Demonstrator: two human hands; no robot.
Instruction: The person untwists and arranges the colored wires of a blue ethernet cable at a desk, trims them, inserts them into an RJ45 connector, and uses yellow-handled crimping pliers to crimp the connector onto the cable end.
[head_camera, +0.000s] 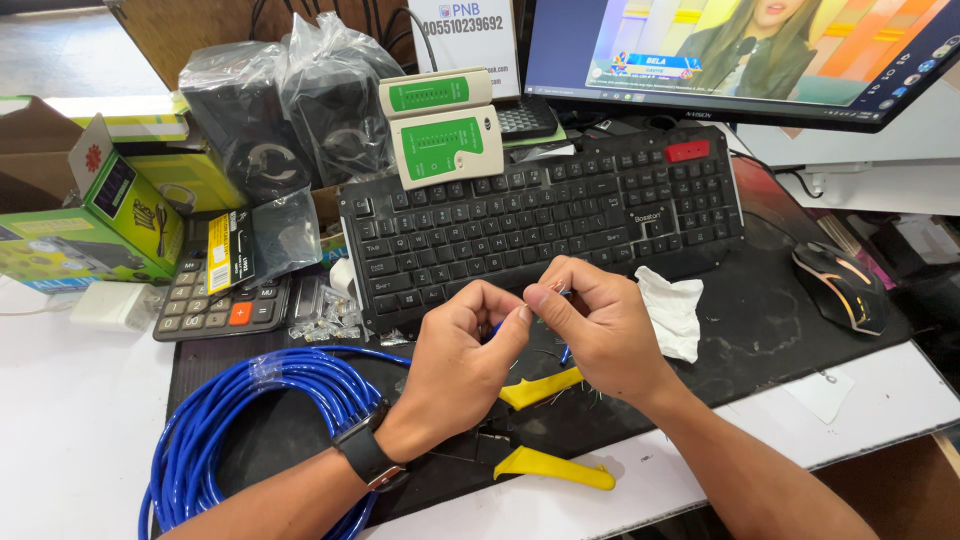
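**Both hands pinching fine wires at a blue cable's end**

While the yellow-handled crimping tool (545, 425) is lying nearest on the black mat (760, 340), the left hand (465, 365) and right hand (600, 325) are meeting just above it, fingertips closing narrowly on thin wires (548, 293) of the blue network cable (250, 420), whose coil is resting to the left. Beyond them, a black keyboard (545, 215) and a green-and-white cable tester (445, 135) are sitting on the desk (70, 430).

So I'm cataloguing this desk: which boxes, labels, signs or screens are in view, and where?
Green and yellow cardboard boxes: far left, stacked, one flap open.
Yellow and black label: upright rectangle over the grey calculator.
White printed sign: top centre, behind the black keyboard.
Black-framed monitor screen: top right, lit, colourful broadcast.
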